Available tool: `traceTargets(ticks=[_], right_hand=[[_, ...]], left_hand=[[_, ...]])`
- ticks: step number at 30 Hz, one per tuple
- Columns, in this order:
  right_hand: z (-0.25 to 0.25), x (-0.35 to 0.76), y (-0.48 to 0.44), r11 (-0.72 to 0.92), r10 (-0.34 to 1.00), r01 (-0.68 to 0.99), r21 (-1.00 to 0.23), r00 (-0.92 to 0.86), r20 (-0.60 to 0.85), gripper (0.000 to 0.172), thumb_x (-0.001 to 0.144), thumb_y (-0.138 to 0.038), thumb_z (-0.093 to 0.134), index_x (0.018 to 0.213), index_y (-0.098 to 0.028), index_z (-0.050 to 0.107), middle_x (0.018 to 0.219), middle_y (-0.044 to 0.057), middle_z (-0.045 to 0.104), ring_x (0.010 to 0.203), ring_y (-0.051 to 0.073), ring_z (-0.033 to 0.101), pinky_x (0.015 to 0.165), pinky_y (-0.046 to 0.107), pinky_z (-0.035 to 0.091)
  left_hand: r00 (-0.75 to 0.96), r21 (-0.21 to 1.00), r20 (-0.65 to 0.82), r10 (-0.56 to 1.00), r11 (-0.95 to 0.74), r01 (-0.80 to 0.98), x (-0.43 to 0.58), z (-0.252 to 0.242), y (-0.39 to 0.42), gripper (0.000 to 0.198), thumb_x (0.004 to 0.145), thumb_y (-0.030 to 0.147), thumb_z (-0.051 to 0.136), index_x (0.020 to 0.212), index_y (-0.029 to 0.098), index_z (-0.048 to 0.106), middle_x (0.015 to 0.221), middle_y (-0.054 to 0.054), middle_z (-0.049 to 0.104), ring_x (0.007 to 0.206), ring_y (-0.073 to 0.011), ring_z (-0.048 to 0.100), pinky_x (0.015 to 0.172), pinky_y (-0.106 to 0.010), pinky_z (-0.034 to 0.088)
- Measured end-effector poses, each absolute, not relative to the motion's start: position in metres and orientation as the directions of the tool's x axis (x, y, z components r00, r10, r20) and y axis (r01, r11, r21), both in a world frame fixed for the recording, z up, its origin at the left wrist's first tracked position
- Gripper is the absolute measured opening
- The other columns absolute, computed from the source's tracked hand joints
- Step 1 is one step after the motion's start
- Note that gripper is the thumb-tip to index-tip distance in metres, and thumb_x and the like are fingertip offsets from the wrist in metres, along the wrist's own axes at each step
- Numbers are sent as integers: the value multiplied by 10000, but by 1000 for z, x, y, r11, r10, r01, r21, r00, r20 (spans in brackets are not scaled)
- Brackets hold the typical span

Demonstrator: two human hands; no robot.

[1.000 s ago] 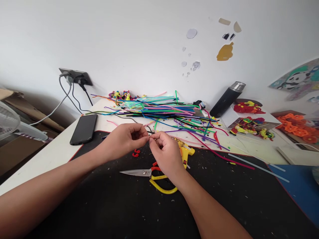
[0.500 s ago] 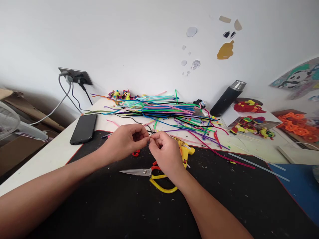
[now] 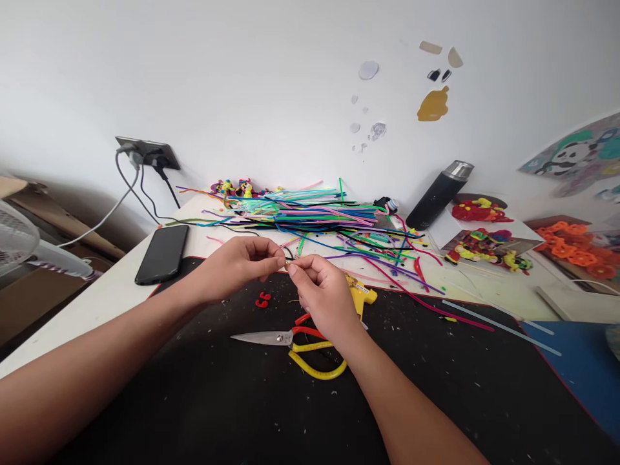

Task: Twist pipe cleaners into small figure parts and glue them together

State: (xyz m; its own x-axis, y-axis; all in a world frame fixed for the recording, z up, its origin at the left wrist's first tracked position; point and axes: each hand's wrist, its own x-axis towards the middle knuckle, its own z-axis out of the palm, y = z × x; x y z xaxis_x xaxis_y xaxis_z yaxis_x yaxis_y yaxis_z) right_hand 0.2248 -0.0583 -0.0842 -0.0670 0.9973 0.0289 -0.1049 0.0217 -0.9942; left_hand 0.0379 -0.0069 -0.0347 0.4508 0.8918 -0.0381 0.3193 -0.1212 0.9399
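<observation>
Presumably for fine control, a tiny piece [image 3: 287,265], too small to identify, is pinched in the fingertip grip of the left hand [image 3: 239,268] and right hand [image 3: 323,294], above the black mat [image 3: 217,400], where scissors [image 3: 281,337] are laid within easy reach.

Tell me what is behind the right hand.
Behind the right hand, parts of the scissors and yellow glue gun show; whatever the hand covers cannot be seen.

Your scissors [image 3: 283,338] have silver blades, one red handle and one yellow; your glue gun [image 3: 360,299] is yellow, your mat [image 3: 217,394] black with a red edge. You have red curled bits [image 3: 262,303] and pipe cleaners [image 3: 324,216] in blue, pink, green and purple.
</observation>
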Motion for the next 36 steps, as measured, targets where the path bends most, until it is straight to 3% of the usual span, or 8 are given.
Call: traceTargets(ticks=[7,18,27,36], right_hand=[[-82,221,-58,-86,991,-295,-952,-119,-52,295,845,-467,811,833,-222,647,511,-125,406,402,64,281,384,225,211],[-70,222,-60,-207,972,-391,-897,-183,-145,393,748,-494,901,819,-210,639,457,-146,382,378,41,237,375,195,164],[-71,224,-62,-235,963,-445,-864,-227,-145,388,810,-502,894,866,-211,643,469,-141,404,376,44,253,377,185,161],[-74,225,-62,-254,951,-442,-860,-277,-138,418,818,-540,897,852,-215,637,481,-137,401,380,46,250,373,182,155]], left_hand=[[475,977,-55,879,-51,209,37,-39,-6,285,816,466,837,788,192,765,721,4,642,621,-126,507,593,-237,396],[441,994,-60,895,11,112,40,-45,-9,282,799,443,879,784,186,766,716,11,639,608,-111,489,580,-237,377],[436,987,-131,891,159,-29,48,-42,-13,392,686,474,970,758,162,745,644,31,584,568,-93,451,547,-227,342],[449,983,-116,886,167,-74,50,-43,-17,393,713,465,966,761,151,733,656,28,601,574,-90,461,556,-229,343]])
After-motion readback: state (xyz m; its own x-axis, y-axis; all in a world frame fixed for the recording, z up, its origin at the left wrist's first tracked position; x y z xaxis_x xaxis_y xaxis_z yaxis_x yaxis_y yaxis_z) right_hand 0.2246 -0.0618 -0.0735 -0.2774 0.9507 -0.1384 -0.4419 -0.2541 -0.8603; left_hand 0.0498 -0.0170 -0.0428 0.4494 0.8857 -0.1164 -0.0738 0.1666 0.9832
